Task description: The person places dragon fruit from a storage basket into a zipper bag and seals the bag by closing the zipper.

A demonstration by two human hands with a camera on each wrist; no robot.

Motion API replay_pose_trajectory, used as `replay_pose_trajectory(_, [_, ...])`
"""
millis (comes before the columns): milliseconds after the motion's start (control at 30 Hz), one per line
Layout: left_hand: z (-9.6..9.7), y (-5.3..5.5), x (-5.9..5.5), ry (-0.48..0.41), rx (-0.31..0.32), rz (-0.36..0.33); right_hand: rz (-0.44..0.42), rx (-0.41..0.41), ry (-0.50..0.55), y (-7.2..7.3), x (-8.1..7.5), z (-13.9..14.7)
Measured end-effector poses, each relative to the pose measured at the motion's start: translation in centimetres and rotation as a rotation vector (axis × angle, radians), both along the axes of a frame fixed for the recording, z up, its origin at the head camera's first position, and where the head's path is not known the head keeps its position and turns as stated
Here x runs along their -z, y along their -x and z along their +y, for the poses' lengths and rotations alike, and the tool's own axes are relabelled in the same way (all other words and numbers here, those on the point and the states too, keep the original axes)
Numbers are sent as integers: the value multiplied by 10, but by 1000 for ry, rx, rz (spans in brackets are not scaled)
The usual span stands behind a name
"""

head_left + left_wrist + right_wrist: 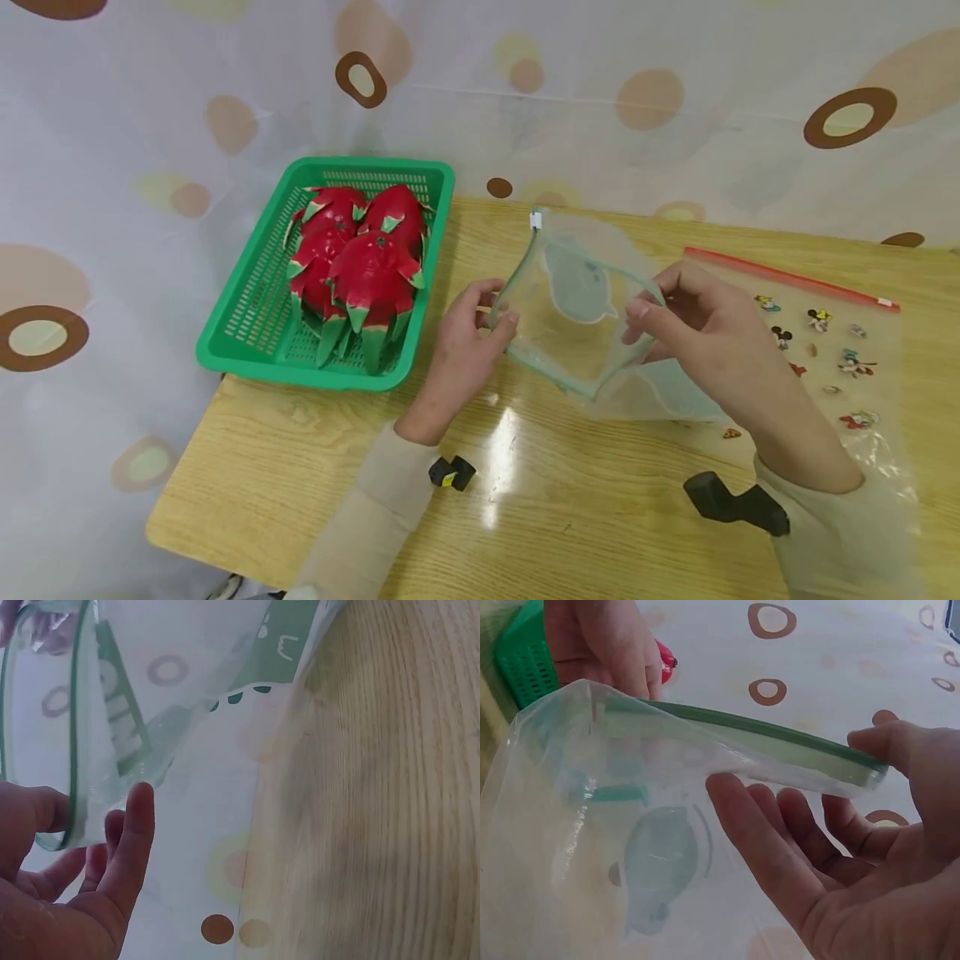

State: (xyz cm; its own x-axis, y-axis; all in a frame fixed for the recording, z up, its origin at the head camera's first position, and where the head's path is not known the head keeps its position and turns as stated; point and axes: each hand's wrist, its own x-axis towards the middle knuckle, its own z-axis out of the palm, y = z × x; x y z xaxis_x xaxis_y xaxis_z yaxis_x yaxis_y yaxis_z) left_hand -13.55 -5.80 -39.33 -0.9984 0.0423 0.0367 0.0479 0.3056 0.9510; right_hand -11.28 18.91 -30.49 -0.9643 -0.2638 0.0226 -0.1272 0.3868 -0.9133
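Note:
A clear zip bag (577, 333) with a green rim and a pale green printed shape is spread wide at its mouth above the table. On its left edge, my left hand (468, 342) pinches the rim between thumb and fingers. My right hand (705, 333) grips the opposite side, thumb on the green rim (780, 731) and fingers beneath. A white slider (536, 220) sits at the far corner of the mouth. Left of the bag, a green basket (213, 346) holds several red dragon fruits (375, 271) with green-tipped scales.
Under and beyond my right arm lies another clear bag (828, 333) with a red zip strip (787, 279) and small cartoon prints. The wooden table (540, 508) ends at a patterned cloth (487, 92) behind. The basket overhangs the table's left edge.

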Motion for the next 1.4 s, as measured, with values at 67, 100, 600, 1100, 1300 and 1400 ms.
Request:
replay_pose_trajectory(67, [-1, 1, -2, -1, -2, 5, -46, -80, 59, 2, 3, -2])
replay_pose_trajectory(100, [-1, 1, -3, 3, -5, 9, -64, -115, 94, 3, 4, -3])
replay_pose_trajectory(600, [-20, -20, -32, 360, 78, 71, -152, -58, 229, 16, 27, -18])
replay_pose_trajectory(1100, [-75, -18, -61, 610, -188, 645, -183, -65, 318, 19, 30, -21])
replay_pose_trajectory(1300, [-96, -13, -46, 805, -225, 395, -188, -69, 314, 19, 31, -24])
replay_pose_trajectory(1400, [-101, -10, -40, 822, -214, 315, -185, -79, 315, 19, 31, -25])
